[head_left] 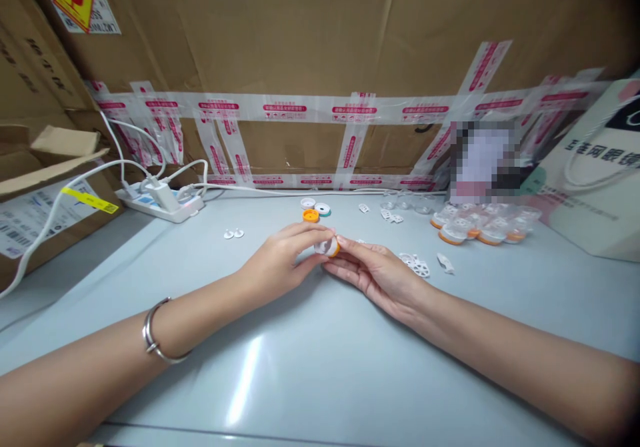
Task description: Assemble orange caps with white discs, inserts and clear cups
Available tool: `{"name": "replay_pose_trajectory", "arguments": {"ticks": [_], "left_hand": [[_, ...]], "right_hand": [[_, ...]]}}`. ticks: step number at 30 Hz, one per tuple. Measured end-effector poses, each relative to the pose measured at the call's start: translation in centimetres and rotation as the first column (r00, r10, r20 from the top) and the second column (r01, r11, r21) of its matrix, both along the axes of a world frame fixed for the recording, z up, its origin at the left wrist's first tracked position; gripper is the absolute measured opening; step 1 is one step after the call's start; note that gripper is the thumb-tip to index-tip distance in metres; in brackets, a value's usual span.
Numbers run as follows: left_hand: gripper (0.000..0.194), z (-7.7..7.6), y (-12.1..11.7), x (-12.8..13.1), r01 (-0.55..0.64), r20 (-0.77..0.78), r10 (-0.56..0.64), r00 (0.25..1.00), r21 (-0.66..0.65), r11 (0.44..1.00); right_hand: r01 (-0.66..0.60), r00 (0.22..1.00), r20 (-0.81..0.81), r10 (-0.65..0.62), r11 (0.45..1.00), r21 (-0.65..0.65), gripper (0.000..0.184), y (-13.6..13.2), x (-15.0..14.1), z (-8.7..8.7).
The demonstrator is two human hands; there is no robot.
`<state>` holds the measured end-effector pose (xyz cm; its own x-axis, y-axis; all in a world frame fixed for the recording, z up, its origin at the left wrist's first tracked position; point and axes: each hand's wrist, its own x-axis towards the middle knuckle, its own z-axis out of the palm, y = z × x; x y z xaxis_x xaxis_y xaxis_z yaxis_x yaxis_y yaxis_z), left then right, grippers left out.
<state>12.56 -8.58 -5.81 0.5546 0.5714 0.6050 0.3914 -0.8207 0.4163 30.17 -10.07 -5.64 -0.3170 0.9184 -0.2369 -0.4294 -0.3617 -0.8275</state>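
Between my two hands, above the table, is a small round white-and-orange plastic piece. My left hand pinches its white side with thumb and fingers. From the other side my right hand grips the orange rim, fingers curled beneath it; the fingers hide part of the piece. Just beyond the hands lie an orange cap and white round caps, one with a teal edge. Two small white discs with stems rest to the left. White openwork plastic parts lie beside my right wrist.
Several clear-domed pieces with orange bases are grouped at the right, near a paper bag. Clear covers lie at the back. A power strip with white cables sits at the left by an open carton. A large taped cardboard box stands behind.
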Motion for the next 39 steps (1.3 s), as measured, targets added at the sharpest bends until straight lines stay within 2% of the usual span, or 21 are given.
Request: {"name": "replay_pose_trajectory", "arguments": {"ticks": [13,20,23,25,28,33,35,39], "left_hand": [[0.032,0.3,0.2,0.1,0.013,0.022,-0.009,1.000,-0.164,0.986],[0.031,0.1,0.1,0.4,-0.040,0.011,0.042,0.999,-0.150,0.988],[0.033,0.0,0.2,0.3,-0.048,-0.041,0.042,0.998,-0.151,0.987],[0.035,0.0,0.3,0.2,-0.029,-0.054,0.020,0.998,-0.180,0.983],[0.030,0.2,0.4,0.0,0.003,-0.035,-0.012,0.999,-0.248,0.969],[0.020,0.3,0.5,0.1,-0.033,-0.057,0.015,0.998,-0.336,0.941],[0.020,0.2,0.6,0.1,-0.040,-0.050,0.024,0.998,-0.363,0.931],[0.021,0.0,0.8,0.2,-0.046,-0.022,0.041,0.999,-0.385,0.922]], "right_hand": [[-0.033,0.999,0.010,0.034,0.997,-0.069,0.014,0.0,0.0,0.4],[-0.050,0.991,0.122,0.045,0.998,0.037,0.010,0.1,0.1,0.3],[-0.015,0.973,0.229,-0.002,0.997,0.076,0.019,0.3,0.3,0.5],[0.007,0.950,0.310,-0.041,0.994,0.111,0.025,0.6,0.5,0.5],[-0.019,0.888,0.453,-0.082,0.976,0.216,0.022,1.2,0.9,0.4],[-0.182,0.664,0.718,-0.209,0.886,0.427,0.018,2.0,1.6,-0.2],[-0.228,0.620,0.741,-0.256,0.846,0.483,0.018,2.2,1.8,-0.3],[-0.266,0.604,0.728,-0.324,0.779,0.568,0.015,2.3,1.8,-0.5]]}}
